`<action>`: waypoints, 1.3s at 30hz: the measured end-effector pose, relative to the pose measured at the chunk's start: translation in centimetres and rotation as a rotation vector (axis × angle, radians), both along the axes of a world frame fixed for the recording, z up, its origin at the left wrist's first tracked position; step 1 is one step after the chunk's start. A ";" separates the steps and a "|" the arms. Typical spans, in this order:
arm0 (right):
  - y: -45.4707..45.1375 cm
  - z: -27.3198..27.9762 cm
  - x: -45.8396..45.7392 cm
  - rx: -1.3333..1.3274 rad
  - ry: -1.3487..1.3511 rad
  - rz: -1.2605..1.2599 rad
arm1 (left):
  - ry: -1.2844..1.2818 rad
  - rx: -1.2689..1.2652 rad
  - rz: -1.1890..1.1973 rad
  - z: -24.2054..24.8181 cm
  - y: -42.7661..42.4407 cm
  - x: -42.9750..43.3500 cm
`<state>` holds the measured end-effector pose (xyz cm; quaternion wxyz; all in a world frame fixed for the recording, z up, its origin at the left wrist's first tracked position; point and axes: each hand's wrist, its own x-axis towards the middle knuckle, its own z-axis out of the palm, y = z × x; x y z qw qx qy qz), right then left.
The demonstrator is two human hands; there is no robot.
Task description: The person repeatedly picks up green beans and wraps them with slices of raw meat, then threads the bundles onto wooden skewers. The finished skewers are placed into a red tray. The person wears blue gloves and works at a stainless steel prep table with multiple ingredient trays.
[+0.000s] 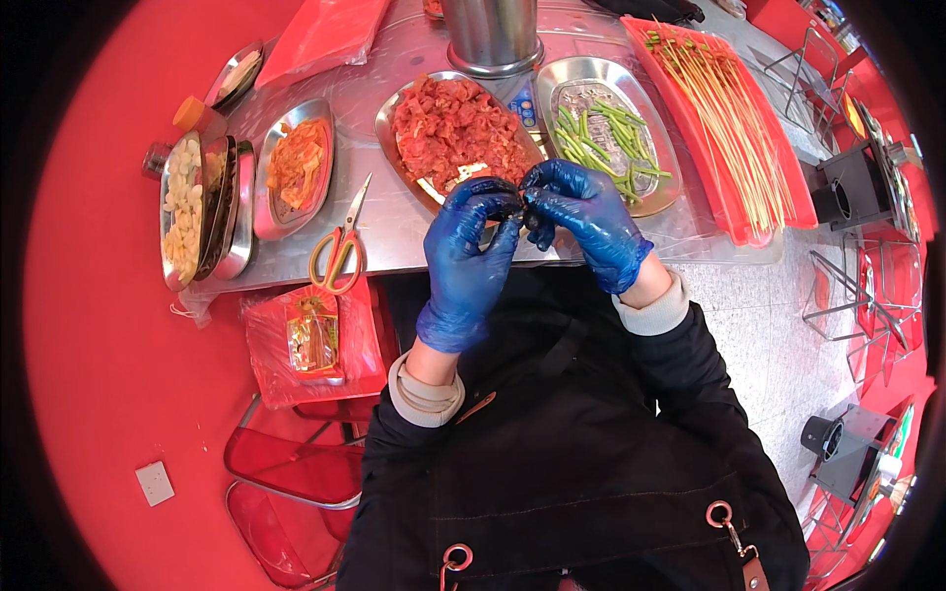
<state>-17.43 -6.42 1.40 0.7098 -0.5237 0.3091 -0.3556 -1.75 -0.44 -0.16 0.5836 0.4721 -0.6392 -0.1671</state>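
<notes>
Both hands wear blue disposable gloves and meet at the table's front edge. My left hand [473,255] and my right hand [584,218] pinch something small and dark between their fingertips; what it is cannot be made out. Just behind them lies an oval metal tray [384,122] heaped with raw red meat pieces [458,129]. Cut green bean pods [621,137] lie on a second metal tray [550,74], beyond my right hand. Farther right, a red tray [702,170] holds many wooden skewers [732,133] with meat and green pieces at their far ends.
Scissors [344,247] overhang the table edge at left, beside a tray of orange-red food [295,166]. Farther left are a tray of pale slices [183,207] and a jar with an orange lid [191,114]. A metal container [491,37] stands behind the meat. Red folding chairs [288,465] are below left.
</notes>
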 end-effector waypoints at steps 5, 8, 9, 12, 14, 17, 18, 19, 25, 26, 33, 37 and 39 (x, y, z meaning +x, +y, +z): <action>0.0 -0.4 -0.1 0.041 -0.027 -0.002 | 0.277 0.279 -0.064 0.0 0.2 0.0; -0.1 -0.5 0.0 0.028 -0.011 0.003 | 0.430 0.452 -0.125 0.5 0.3 0.2; -0.1 -0.5 0.0 0.012 0.000 0.010 | 0.454 0.495 -0.139 0.7 0.3 0.3; -0.2 -0.5 0.2 -0.029 0.053 0.008 | 0.473 0.581 -0.151 1.2 0.2 0.6; -0.3 -0.4 0.2 -0.052 0.075 0.009 | 0.500 0.617 -0.145 1.3 0.2 0.7; -0.9 -0.1 0.0 -0.092 0.107 0.003 | 0.587 0.627 -0.139 1.0 0.2 0.9; -1.4 0.1 -0.1 -0.115 0.137 -0.012 | 0.616 0.608 -0.143 0.8 0.2 0.9; -1.9 0.4 -0.3 -0.162 0.130 -0.016 | 0.654 0.570 -0.162 0.6 0.3 1.0; -10.3 5.7 -0.5 -0.383 0.199 -0.246 | 0.758 0.510 -0.046 0.9 0.5 1.7; -12.2 6.9 -0.2 -0.499 0.238 -0.316 | 0.736 0.536 -0.006 1.0 0.4 2.0; -20.9 13.2 3.1 -0.785 0.375 -0.733 | 0.818 0.371 0.041 0.2 1.1 3.5; -22.7 14.3 4.3 -0.891 0.530 -0.816 | 0.775 0.299 0.109 -0.5 1.1 4.8; -23.4 14.1 4.2 -0.982 0.602 -0.868 | 0.773 0.298 0.137 -0.5 1.0 5.2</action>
